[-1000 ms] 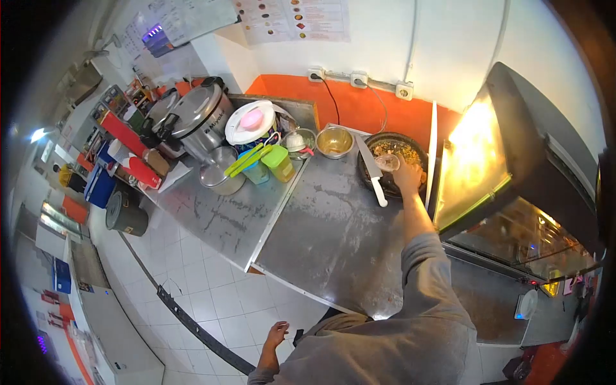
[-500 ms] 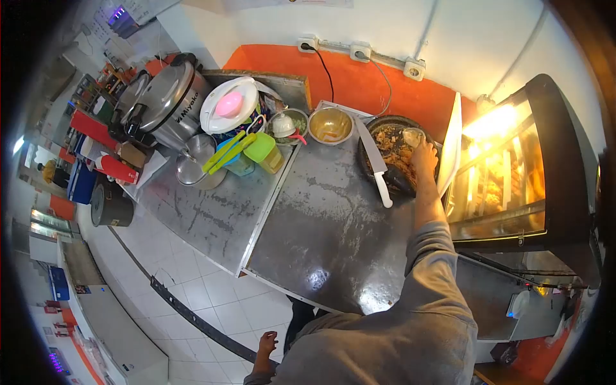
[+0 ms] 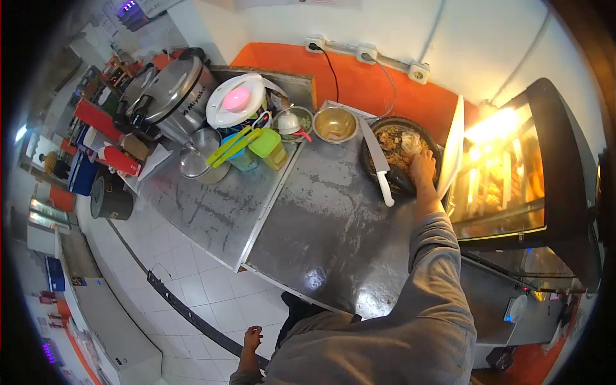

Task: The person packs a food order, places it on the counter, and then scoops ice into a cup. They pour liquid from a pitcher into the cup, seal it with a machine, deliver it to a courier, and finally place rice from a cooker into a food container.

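Note:
My right hand (image 3: 422, 168) reaches into a wide dark bowl (image 3: 367, 168) of crumbly brown food (image 3: 391, 140). Its bent fingers are closed on a clear, shiny, rounded thing (image 3: 410, 140) that lies against the food; its exact kind is hard to tell. Beside this hand a dark, smooth, rounded piece (image 3: 402, 178) sits in the near part of the bowl. A large knife (image 3: 375, 151) with a white handle rests across the bowl's left rim. Low beside my body hangs my left hand (image 3: 253, 337), fingers loosely curled and somewhat apart, holding nothing.
A lit glass cabinet (image 3: 507, 173) stands close on the right. Left of the bowl are a metal bowl (image 3: 335, 124), green-lidded container (image 3: 269, 149), green tongs (image 3: 234, 147), metal pot (image 3: 203, 160) and large Miyako cooker (image 3: 179, 96). The metal counter (image 3: 333, 224) ends near my body.
My right hand has shifted slightly toward me in the bowl, and the clear thing has moved with it. My left hand has swung a little left. The view has tilted slightly.

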Demonstrator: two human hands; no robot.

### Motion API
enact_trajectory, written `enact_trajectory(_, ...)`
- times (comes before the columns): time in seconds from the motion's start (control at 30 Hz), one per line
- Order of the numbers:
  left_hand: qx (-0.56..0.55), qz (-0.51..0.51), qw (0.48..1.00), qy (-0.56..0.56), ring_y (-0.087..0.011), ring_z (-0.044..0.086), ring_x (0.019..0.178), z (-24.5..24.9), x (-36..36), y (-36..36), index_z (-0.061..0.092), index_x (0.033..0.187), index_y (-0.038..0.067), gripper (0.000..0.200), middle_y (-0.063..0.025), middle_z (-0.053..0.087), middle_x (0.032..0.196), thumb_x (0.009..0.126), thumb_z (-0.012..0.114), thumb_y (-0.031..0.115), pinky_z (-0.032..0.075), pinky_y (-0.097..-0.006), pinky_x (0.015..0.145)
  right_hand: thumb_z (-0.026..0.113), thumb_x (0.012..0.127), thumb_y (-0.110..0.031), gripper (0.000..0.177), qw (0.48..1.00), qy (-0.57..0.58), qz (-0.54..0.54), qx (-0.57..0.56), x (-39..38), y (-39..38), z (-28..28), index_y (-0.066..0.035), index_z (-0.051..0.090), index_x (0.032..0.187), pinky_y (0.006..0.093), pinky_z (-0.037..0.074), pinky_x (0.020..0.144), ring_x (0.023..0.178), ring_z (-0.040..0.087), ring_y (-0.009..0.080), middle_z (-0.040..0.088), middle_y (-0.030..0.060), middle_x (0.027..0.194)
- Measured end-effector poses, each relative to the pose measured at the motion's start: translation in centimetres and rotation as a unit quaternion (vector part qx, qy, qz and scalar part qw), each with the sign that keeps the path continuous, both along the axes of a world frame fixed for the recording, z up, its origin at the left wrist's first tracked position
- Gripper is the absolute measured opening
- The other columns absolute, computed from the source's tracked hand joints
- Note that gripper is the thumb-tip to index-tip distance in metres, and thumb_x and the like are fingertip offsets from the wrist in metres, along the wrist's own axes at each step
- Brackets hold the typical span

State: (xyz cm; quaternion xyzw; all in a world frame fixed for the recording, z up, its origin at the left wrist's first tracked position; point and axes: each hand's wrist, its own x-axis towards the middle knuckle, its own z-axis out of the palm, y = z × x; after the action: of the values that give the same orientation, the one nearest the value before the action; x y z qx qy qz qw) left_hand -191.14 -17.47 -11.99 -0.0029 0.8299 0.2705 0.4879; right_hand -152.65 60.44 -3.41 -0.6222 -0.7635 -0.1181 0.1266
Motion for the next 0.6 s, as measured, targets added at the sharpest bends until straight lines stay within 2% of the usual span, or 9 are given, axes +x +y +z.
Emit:
enact_trajectory(0.07,-0.010,0.025,0.999,-0.019,-0.0230,0.062,0.089,0.7,0.1,-0.9,0.056,0.117,0.011,0.037,-0.0062,0.060,0.106,0.087,0.064,0.031,0.049,-0.0405,0.064,0.065,0.076,-0.023,0.016,1.000,-0.017,-0.009,0.002,-0.4,0.5,0.0,-0.011,0.073,0.084,0.0451,0.043,0.084,0.110,0.048,0.0292,0.058,0.0099,0.110)
enact_trajectory(0.1,-0.010,0.055,0.998,0.007,-0.0234,0.068,0.081,0.5,0.5,-1.6,0.059,0.114,0.006,0.038,-0.0123,0.065,0.098,0.087,0.066,0.031,0.047,-0.0320,0.045,0.065,0.077,-0.024,0.016,1.000,-0.013,0.002,-0.002,-0.3,0.7,0.2,-0.011,0.072,0.084,0.0448,0.043,0.084,0.110,0.048,0.0292,0.058,0.0094,0.109)
enact_trajectory(0.27,0.010,0.073,0.997,0.005,-0.0229,0.068,0.078,-1.6,2.9,-8.4,0.059,0.114,0.006,0.037,-0.0114,0.066,0.099,0.087,0.067,0.030,0.048,-0.0324,0.046,0.063,0.081,-0.024,0.017,1.000,0.013,0.024,0.000,-1.7,0.9,2.7,-0.010,0.072,0.085,0.0453,0.045,0.085,0.109,0.049,0.0304,0.058,0.0086,0.107)
enact_trajectory(0.33,0.120,-0.146,0.977,0.104,-0.0224,0.068,0.074,-2.6,3.7,-11.2,0.060,0.111,0.004,0.036,-0.0115,0.066,0.094,0.086,0.067,0.028,0.048,-0.0319,0.047,0.064,0.082,-0.022,0.016,0.997,0.064,-0.038,-0.017,-1.9,1.1,3.1,-0.009,0.072,0.088,0.0472,0.046,0.084,0.107,0.051,0.0314,0.057,0.0087,0.107)
enact_trajectory(0.37,0.016,-0.087,0.995,0.046,-0.0217,0.068,0.069,-0.7,4.4,-9.9,0.061,0.109,0.002,0.034,-0.0113,0.066,0.089,0.086,0.067,0.026,0.050,-0.0312,0.049,0.063,0.083,-0.023,0.019,0.991,0.113,-0.069,-0.035,-1.9,1.4,3.1,-0.011,0.073,0.093,0.0477,0.047,0.085,0.107,0.053,0.0345,0.062,0.0110,0.107)
enact_trajectory(0.4,0.016,-0.087,0.995,0.045,-0.0217,0.068,0.069,-0.2,4.8,-9.3,0.061,0.109,0.002,0.034,-0.0113,0.066,0.089,0.086,0.067,0.026,0.050,-0.0312,0.049,0.063,0.083,-0.023,0.019,0.991,0.112,-0.070,-0.034,-1.7,1.6,2.7,-0.011,0.073,0.093,0.0477,0.047,0.085,0.107,0.053,0.0345,0.062,0.0110,0.107)
enact_trajectory(0.47,-0.034,0.038,0.999,-0.017,-0.0206,0.067,0.068,-0.4,5.2,-8.9,0.061,0.108,0.001,0.033,-0.0106,0.066,0.088,0.086,0.067,0.025,0.052,-0.0315,0.052,0.062,0.084,-0.027,0.023,0.948,0.264,-0.134,-0.113,-1.4,2.4,1.4,-0.013,0.074,0.097,0.0462,0.047,0.089,0.108,0.055,0.0364,0.067,0.0147,0.104)
enact_trajectory(0.6,-0.032,0.064,0.997,-0.018,-0.0205,0.068,0.073,-0.8,5.0,-8.0,0.059,0.111,0.001,0.037,-0.0103,0.066,0.091,0.086,0.067,0.028,0.054,-0.0326,0.054,0.060,0.086,-0.031,0.027,0.934,0.284,-0.157,-0.149,-0.8,3.2,0.2,-0.013,0.074,0.099,0.0452,0.047,0.090,0.107,0.057,0.0372,0.068,0.0192,0.102)
